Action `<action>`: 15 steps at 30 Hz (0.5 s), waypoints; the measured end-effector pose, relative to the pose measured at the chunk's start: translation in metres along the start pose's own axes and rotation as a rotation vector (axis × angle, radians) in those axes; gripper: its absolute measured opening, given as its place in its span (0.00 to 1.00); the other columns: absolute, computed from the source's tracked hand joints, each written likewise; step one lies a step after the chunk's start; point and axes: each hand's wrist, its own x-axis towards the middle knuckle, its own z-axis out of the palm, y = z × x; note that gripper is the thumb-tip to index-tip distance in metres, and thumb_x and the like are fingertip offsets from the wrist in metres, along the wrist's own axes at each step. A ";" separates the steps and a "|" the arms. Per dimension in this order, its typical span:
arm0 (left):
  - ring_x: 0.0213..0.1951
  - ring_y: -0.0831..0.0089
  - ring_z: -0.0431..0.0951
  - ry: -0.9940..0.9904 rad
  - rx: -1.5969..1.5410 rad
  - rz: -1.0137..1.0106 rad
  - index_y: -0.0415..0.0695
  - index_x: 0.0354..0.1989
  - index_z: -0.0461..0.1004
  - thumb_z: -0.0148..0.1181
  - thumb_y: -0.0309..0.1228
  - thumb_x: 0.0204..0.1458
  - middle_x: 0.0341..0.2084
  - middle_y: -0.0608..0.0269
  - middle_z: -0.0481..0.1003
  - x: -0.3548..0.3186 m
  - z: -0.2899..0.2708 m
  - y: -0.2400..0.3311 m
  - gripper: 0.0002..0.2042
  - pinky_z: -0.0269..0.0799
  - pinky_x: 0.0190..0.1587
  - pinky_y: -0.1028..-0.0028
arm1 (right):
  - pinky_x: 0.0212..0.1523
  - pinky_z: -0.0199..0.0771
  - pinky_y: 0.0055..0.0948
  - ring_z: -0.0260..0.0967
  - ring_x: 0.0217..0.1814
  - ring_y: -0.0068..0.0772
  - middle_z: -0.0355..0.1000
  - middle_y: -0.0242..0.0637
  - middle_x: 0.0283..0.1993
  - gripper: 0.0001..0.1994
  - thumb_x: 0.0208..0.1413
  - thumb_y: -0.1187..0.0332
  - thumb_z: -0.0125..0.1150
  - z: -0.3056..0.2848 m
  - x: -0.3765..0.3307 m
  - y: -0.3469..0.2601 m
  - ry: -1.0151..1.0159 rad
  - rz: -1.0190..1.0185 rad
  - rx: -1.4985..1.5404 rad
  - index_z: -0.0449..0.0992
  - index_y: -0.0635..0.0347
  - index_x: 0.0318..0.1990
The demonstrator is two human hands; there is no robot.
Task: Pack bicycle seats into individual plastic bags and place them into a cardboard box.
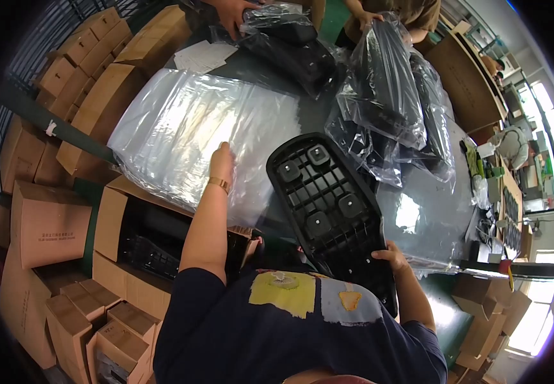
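A long black plastic panel [341,206], rounded at its far end, is tilted in front of my body with its ribbed face showing. It has several square raised pads with small metal-looking fittings. My right hand [393,257] grips its right edge, thumb over the ribbed face and the other fingers hidden behind. To the left, my left hand [222,164] reaches onto a wide stack of clear plastic bags [181,121]. Its fingers point away from me and rest on the top bag; the fingertips are hard to make out.
Across the dark table [417,221], bagged black panels [385,89] lie by two people's hands. White paper sheets [203,57] sit beyond the bags. An opened carton [112,221] with black parts stands at my left, among stacked cardboard boxes [53,224].
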 end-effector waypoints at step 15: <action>0.30 0.76 0.74 -0.333 -0.479 0.149 0.41 0.35 0.74 0.55 0.27 0.54 0.30 0.64 0.76 -0.104 -0.125 0.050 0.04 0.70 0.34 0.77 | 0.49 0.67 0.29 0.70 0.46 0.36 0.72 0.43 0.45 0.25 0.47 0.65 0.63 0.090 0.142 -0.063 0.058 -0.365 -0.743 0.68 0.64 0.53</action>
